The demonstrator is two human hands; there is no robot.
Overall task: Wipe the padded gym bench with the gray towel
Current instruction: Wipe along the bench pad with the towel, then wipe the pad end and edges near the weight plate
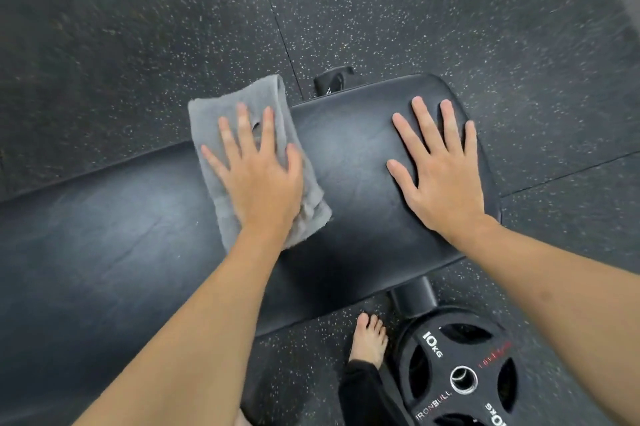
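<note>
The padded gym bench (349,162) is black and runs from the lower left to the middle right of the head view. A folded gray towel (211,120) lies across the pad, its far end hanging past the bench's far edge. My left hand (258,169) presses flat on the towel with fingers spread. My right hand (440,169) rests flat and empty on the bare pad near the bench's rounded right end, about a hand's width from the towel.
Speckled black rubber floor (450,9) surrounds the bench. A black 10 kg weight plate (460,380) lies on the floor at the lower right, beside a bench foot (414,297). My bare foot (369,339) stands next to the plate. Another bench foot (334,80) shows beyond the pad.
</note>
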